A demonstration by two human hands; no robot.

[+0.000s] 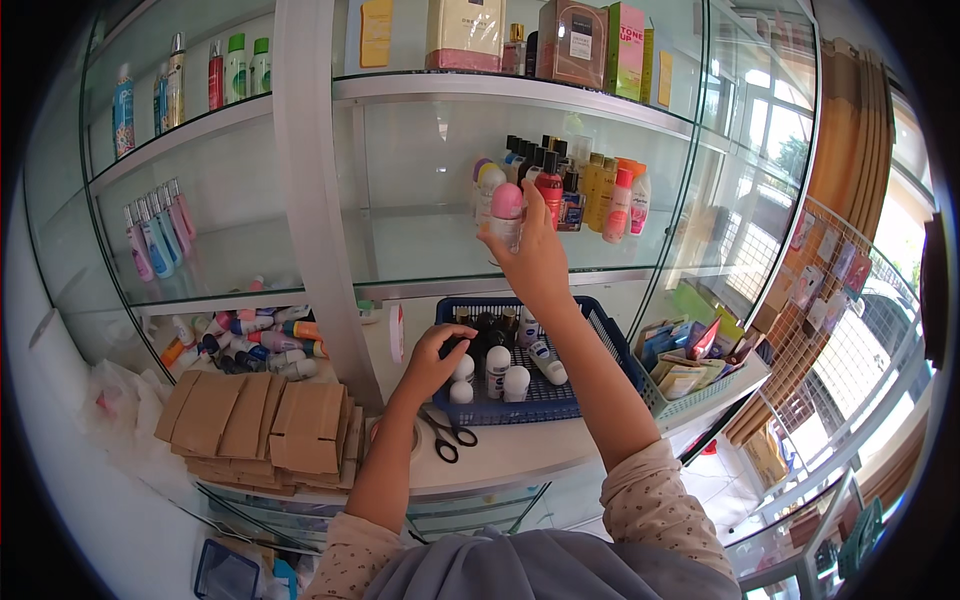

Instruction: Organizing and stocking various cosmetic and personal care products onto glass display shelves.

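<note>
My right hand (536, 251) is up at the middle glass shelf, fingers and thumb around a clear roll-on bottle with a pink cap (508, 201). Just behind that bottle stand white-capped and purple-and-yellow-capped roll-ons (491, 178). A red bottle with a black cap (550, 187) is close to the fingertips. Lower down, my left hand (437, 364) curls over the left side of a blue plastic basket (600, 397). Its fingertips are at dark-capped bottles (487, 330); whether it grips one is hidden. White-capped roll-ons (497, 367) stand in the basket, and one white bottle (547, 362) lies tilted.
Black-handled scissors (448, 437) lie before the basket. Folded cardboard boxes (225, 420) are stacked at left, below a heap of small bottles (255, 337). A green basket of packets (694, 386) stands at right. Boxed perfumes (574, 45) line the upper shelf.
</note>
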